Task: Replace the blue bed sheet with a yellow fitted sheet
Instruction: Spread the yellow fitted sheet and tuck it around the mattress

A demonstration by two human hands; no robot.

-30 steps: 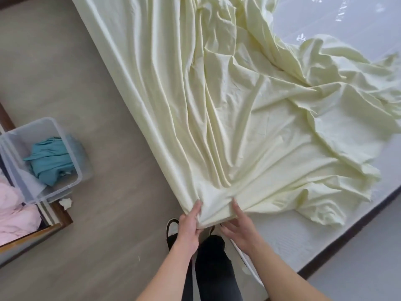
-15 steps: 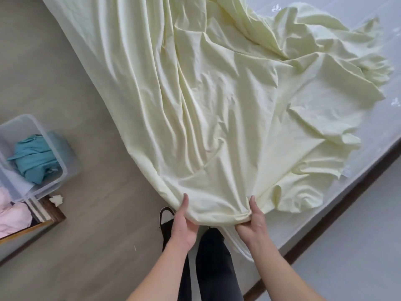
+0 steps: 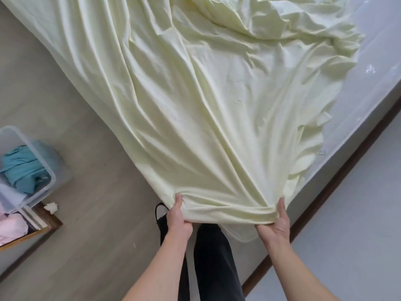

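Head view. The yellow sheet (image 3: 195,101) fills most of the frame, spread in long creases from the upper left down to the lower centre, where its near edge is gathered into a bunched hem. The left hand (image 3: 179,220) grips that hem at lower centre, thumb on top of the cloth and fingers curled beneath it; the right hand (image 3: 274,224) grips the same hem a little to the right, thumb upright against the fold and fingers tucked under (both forearms enter from the bottom edge). Between the two hands the hem sags in a shallow arc. At the upper right the sheet lies in loose ruffles on the white mattress (image 3: 368,88), whose bare surface runs along the right side of the frame; a dark bed frame (image 3: 338,183) edges it diagonally toward the lower right. Below the hem stand the person's dark trousers (image 3: 214,263) and one shoe (image 3: 160,210), on a grey-brown floor (image 3: 86,246). At the left edge a clear bin (image 3: 51,172) holds the blue sheet (image 3: 23,166), crumpled. Just below the bin lie a scrap of white paper (image 3: 51,207) and a wooden box (image 3: 46,227) with pink cloth (image 3: 10,229) inside.
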